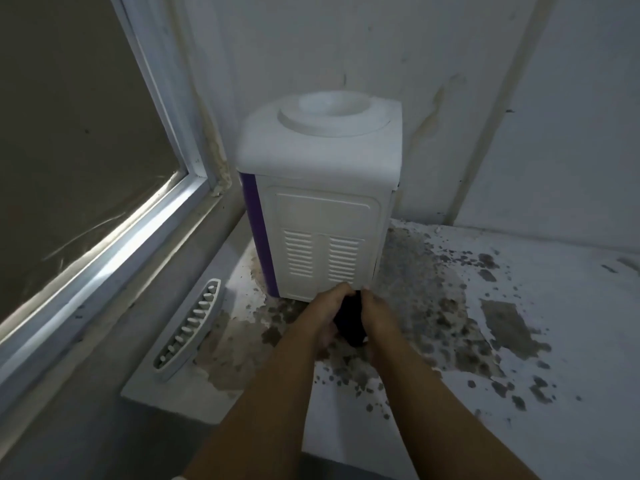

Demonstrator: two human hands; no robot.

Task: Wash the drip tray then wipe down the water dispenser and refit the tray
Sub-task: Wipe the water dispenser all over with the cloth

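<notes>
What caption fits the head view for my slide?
Both hands hold a dark cloth before the white water dispenser; drip tray lies aside.

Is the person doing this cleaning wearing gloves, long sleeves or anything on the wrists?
No. The left hand and right hand are bare, with no gloves. Both forearms are uncovered as far as the bottom edge of the picture, so no sleeve shows. I see no watch, bracelet or ring, though the fingers are somewhat blurred.

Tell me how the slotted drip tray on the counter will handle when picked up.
The drip tray looks like thin moulded plastic, so probably light and stiff. Long and narrow, it may tilt if lifted by one end. Whether it is wet, hence slippery, cannot be told.
</notes>
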